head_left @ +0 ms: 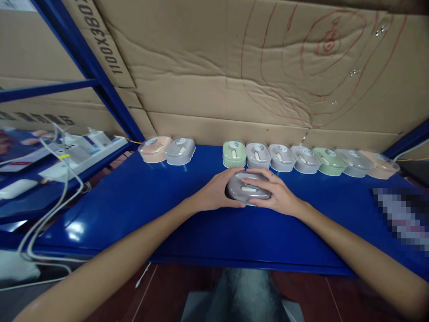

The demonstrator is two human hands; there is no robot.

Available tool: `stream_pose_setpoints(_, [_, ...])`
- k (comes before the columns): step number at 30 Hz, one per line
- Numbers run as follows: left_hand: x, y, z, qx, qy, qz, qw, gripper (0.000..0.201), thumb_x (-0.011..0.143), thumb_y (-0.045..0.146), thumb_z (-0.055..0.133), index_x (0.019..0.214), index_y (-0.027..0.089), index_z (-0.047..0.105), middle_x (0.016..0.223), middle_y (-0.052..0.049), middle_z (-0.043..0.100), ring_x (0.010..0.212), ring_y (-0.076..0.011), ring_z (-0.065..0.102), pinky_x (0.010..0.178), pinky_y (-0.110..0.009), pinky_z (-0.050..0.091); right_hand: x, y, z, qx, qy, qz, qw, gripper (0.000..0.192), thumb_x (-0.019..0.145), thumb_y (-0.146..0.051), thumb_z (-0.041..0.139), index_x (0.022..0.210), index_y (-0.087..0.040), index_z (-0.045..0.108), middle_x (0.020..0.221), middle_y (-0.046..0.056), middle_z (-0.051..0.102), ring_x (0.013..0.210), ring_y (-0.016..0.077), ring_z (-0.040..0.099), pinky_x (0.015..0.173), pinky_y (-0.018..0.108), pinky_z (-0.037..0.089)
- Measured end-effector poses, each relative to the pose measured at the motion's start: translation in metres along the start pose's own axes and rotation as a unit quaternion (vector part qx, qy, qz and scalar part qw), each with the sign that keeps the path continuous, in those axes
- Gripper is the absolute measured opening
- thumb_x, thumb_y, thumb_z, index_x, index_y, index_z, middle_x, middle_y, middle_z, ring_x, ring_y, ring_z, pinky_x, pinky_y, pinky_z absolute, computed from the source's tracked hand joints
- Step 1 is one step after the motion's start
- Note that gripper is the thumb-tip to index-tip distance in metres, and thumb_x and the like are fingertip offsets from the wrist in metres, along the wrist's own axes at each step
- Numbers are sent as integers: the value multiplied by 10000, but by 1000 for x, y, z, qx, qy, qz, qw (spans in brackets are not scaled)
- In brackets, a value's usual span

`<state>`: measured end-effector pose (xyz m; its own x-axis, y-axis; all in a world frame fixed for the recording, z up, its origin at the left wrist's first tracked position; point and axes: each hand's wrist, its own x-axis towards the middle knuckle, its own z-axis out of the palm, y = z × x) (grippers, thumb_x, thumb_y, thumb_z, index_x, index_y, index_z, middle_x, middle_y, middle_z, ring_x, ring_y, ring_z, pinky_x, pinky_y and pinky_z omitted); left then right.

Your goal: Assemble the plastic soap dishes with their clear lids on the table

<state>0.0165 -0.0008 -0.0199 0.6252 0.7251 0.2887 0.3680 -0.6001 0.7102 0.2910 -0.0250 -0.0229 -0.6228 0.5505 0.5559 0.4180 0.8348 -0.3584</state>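
Note:
A grey rounded plastic box (236,187) with a shiny clear lid, a white piece on top and a partly covered round label is between my two hands, over the middle of the blue table. My left hand (219,192) is curved around its left side, thumb near the lower edge. On the right, my right hand (276,192) grips the same box, with fingers across the lid and the thumb at the front edge. A similar green box (234,154) stands just behind my hands. Whether the held box touches the tabletop is hard to make out.
Along the back of the blue table (134,214), more lidded boxes line up, with a peach box (154,150) leftmost. A cardboard sheet (201,67) rises behind them. White cables (63,197) hang at left; a blurred-out item (402,219) lies at right.

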Motion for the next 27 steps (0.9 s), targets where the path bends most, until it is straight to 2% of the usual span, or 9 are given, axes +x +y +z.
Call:
stream_pose_setpoints(6, [1,1,-1,13,-20,22,999,1027,796,609,933,1636,293,434,1658,-147,529,1514,-411,524,1264,-626,416,1,1,0,20,1,26,999,603,983,-502,800,1551,-410,621,1618,104,540,1486,359,578,1208,607,531])
stream_pose_setpoints(12, [2,-1,-3,23,-37,36,998,1011,861,631,874,1671,294,370,1670,-170,487,1525,-414,500,1281,-637,393,3,5,1,40,3,77,996,831,910,-574,852,1630,-352,504,1547,134,590,1432,373,621,1201,640,530])
stream_pose_setpoints(20, [-1,4,-5,56,-43,38,997,1091,882,619,851,1731,317,237,1750,-171,355,1611,-414,387,1319,-648,353,1,5,3,22,-13,103,994,924,863,-573,884,1653,-353,456,1554,131,584,1408,396,630,1186,646,534])
stream_pose_setpoints(22, [-2,9,-6,70,-41,58,995,1033,888,552,852,1718,321,281,1735,-152,371,1610,-402,388,1327,-611,367,0,7,3,20,-11,105,994,940,856,-584,886,1655,-357,445,1566,130,582,1421,402,622,1196,654,519])
stream_pose_setpoints(24, [-3,14,-10,88,-51,77,992,888,925,492,817,1676,335,371,1714,-125,399,1585,-382,430,1314,-569,401,-1,8,3,18,-6,111,994,984,846,-611,887,1667,-347,414,1599,141,566,1453,414,598,1212,669,495])
stream_pose_setpoints(27, [-5,19,-16,133,-74,78,985,707,972,487,771,1600,347,479,1700,-103,420,1531,-368,500,1267,-542,454,-2,9,2,23,-6,117,993,1037,846,-649,876,1686,-319,366,1666,167,513,1519,429,539,1241,683,457])
